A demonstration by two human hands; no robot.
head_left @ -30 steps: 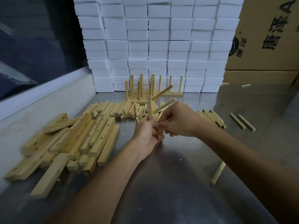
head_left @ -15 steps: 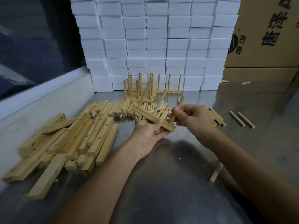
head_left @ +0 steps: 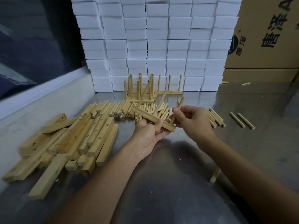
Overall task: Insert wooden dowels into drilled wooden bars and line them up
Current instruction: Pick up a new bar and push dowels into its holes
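Table (head_left: 186,159): pile of drilled bars (head_left: 68,143) at left | loose dowels (head_left: 116,109) in a row behind centre | finished bars with upright dowels (head_left: 145,89) behind them, before stacked blocks (head_left: 153,42) | cardboard box (head_left: 267,34) far right | two dowels (head_left: 241,119) right.

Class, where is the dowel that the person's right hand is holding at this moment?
In the head view, right of centre, the dowel is pinched in the right hand, its lower end at the near end of the bar held by the left hand.

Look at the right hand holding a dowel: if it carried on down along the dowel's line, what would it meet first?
Probably the bar gripped by the left hand; the right hand aims its dowel at its near end.
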